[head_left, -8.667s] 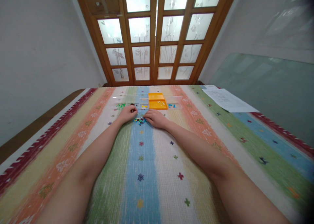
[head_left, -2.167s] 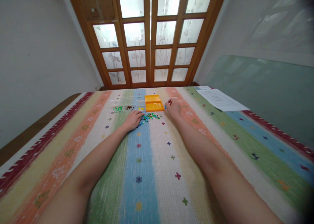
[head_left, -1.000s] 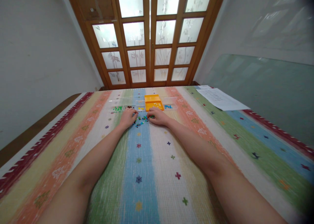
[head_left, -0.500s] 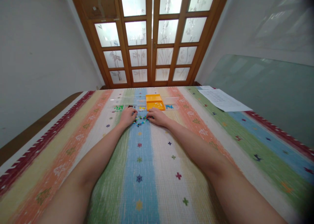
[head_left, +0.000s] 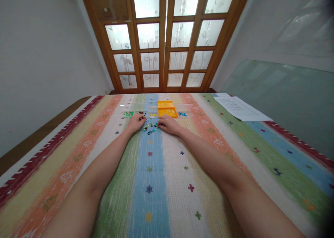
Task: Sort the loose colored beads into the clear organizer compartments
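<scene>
A loose pile of tiny mixed-colour pieces point(head_left: 149, 128) lies on the blue stripe of the tablecloth, between my two hands. At the pile's far left side, my left hand point(head_left: 136, 123) is closed in a pinch, close to the clear tray's near edge; whatever is between the fingertips is too small to make out. My right hand point(head_left: 169, 124) rests at the pile's right side with its fingers curled down and closed among the pieces. Just beyond it stands an opened orange case point(head_left: 165, 104) with white bits inside.
Beyond my hands, clear compartments hold green pieces point(head_left: 128, 114), dark brown pieces point(head_left: 141, 113), yellow pieces point(head_left: 153, 115) and blue pieces point(head_left: 182, 114). Printed paper point(head_left: 241, 108) lies at the far right of the striped tablecloth point(head_left: 177, 196). Wooden glazed doors point(head_left: 165, 57) stand behind the table.
My left hand has drawn slightly away from the pile, toward the compartments, and more of the pile's left side shows. My right hand stays at the pile. The view has shifted a little.
</scene>
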`<action>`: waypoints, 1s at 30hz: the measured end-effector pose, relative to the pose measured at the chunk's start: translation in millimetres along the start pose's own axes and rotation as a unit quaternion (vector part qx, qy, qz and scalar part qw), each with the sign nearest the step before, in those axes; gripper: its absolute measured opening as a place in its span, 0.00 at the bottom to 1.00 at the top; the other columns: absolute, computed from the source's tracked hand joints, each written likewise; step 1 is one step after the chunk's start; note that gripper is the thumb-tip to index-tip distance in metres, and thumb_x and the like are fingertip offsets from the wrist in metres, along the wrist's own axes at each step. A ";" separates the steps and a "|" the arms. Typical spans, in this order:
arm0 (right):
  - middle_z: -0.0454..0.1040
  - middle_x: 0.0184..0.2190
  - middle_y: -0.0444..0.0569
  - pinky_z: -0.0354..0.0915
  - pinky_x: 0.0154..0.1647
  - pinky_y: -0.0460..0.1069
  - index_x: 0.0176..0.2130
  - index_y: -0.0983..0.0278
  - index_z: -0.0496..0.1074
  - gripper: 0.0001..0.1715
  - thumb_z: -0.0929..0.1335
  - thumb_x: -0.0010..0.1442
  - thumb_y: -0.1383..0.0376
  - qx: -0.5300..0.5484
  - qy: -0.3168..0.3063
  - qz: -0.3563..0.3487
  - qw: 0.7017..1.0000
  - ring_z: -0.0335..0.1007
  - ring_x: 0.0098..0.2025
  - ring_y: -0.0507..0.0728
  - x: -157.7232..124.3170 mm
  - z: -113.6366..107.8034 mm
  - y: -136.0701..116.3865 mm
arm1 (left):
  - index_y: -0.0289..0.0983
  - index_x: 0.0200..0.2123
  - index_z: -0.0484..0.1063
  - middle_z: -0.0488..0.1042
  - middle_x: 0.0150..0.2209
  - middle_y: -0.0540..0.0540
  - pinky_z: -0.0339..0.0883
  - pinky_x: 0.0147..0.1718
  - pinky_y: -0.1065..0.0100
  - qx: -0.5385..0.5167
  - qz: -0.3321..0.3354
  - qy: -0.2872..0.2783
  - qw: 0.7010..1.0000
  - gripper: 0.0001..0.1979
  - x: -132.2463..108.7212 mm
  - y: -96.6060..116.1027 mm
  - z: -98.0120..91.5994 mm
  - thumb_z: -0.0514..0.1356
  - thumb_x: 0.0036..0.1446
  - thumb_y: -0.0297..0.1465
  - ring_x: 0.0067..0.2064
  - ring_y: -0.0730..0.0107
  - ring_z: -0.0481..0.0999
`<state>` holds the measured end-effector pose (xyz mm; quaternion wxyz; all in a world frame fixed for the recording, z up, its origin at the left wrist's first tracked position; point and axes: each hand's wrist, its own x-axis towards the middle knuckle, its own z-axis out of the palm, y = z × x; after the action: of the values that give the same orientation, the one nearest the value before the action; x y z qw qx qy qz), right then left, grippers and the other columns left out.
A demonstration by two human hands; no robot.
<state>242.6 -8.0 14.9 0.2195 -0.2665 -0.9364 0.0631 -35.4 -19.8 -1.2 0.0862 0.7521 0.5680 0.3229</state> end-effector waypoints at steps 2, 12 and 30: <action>0.75 0.39 0.50 0.59 0.48 0.51 0.40 0.61 0.79 0.07 0.69 0.67 0.65 0.014 0.023 0.011 1.000 0.67 0.45 0.59 2.0 -1.0 -2.6 | 0.39 0.37 0.81 0.81 0.38 0.45 0.69 0.45 0.62 -0.029 -0.017 -0.021 0.999 0.12 0.2 -1.3 0.3 0.59 0.60 0.37 0.41 0.61 0.76; 0.76 0.35 0.50 0.61 0.47 0.52 0.41 0.61 0.78 0.08 0.68 0.67 0.64 -0.006 0.141 0.132 0.981 0.68 0.42 0.60 45.0 -0.6 4.9 | 0.36 0.33 0.78 0.78 0.33 0.47 0.67 0.38 0.68 -0.187 -0.014 -0.265 0.946 0.14 0.7 -2.1 -33.4 0.63 0.54 0.42 0.36 0.67 0.74; 0.80 0.43 0.54 0.61 0.52 0.55 0.45 0.61 0.78 0.13 0.64 0.71 0.63 0.017 0.195 0.157 0.968 0.71 0.47 0.62 42.8 16.7 3.5 | 0.37 0.39 0.76 0.70 0.28 0.52 0.59 0.29 0.70 -0.182 0.012 -0.356 0.916 0.13 -2.0 2.8 -46.9 0.66 0.50 0.37 0.29 0.71 0.67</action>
<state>204.2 17.5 15.2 0.3897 -0.4138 -0.8206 0.0594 -60.9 -33.7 35.8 0.4142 0.7953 0.4224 0.1320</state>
